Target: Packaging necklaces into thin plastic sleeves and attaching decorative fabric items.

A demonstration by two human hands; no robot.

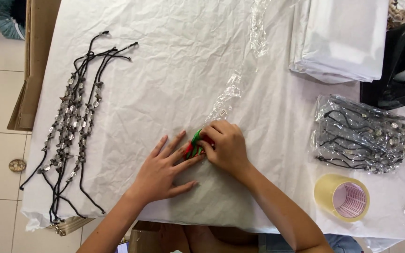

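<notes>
Down from the head view, my left hand (165, 171) lies flat, fingers spread, beside the red-and-green piece (194, 144) mid-desk (165, 70), right hand (225, 146) pinching it; best kept pinned low against the paper; count: one tape roll (343, 197), one bag of cords (362, 135), several loose beaded cords (71, 117).

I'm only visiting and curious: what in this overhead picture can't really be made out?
- Red and green thing: head view, mostly covered by the right hand and left hand; its kind is unclear.
- Black tape dispenser: cut off by the right edge.
- Bagged cords: wrinkled clear plastic blurs them; count unclear.
- Beaded cords: beads too small to identify.
</notes>
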